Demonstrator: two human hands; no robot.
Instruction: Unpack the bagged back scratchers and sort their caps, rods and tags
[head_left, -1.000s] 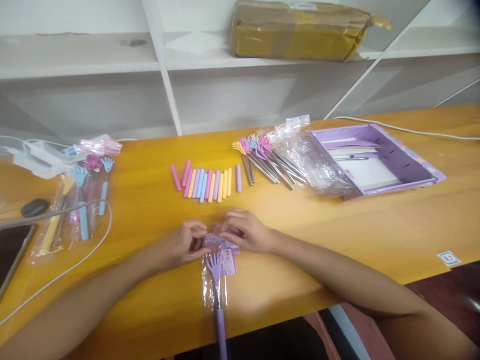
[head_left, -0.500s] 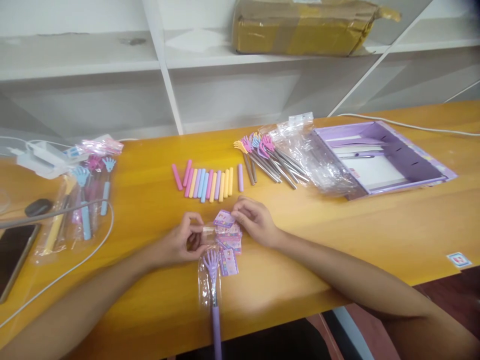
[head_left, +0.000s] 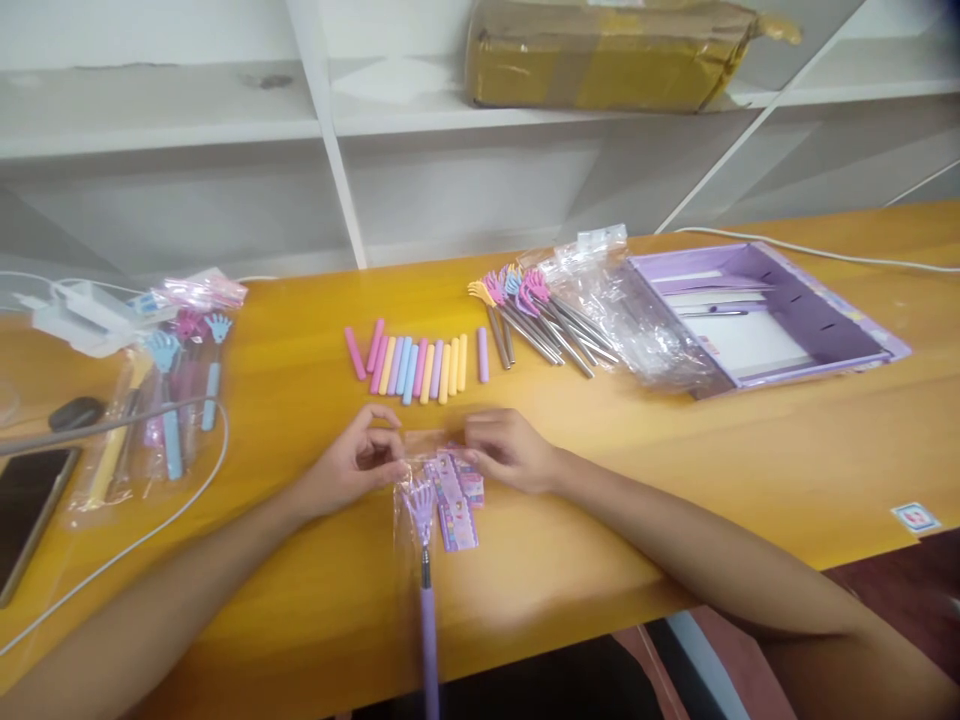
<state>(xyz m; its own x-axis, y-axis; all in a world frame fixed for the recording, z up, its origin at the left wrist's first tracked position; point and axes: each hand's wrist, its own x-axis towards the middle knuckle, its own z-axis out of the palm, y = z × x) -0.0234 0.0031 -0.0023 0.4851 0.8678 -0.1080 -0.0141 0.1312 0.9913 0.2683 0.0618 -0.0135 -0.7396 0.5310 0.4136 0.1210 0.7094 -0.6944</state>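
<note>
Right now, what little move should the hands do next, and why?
Maybe the right hand should slide one purple card into the clear bag: some cards lie beside the purple back scratcher inside it, and the left hand is at its top end.

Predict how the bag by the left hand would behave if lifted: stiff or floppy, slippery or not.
The bag is probably floppy, its clear film looking thin. Its shine suggests a slippery surface. The straight scratcher inside likely stiffens it lengthwise.

Purple handle (head_left: 429,640) — cut off below; cards (head_left: 459,525) — too small to read.
</note>
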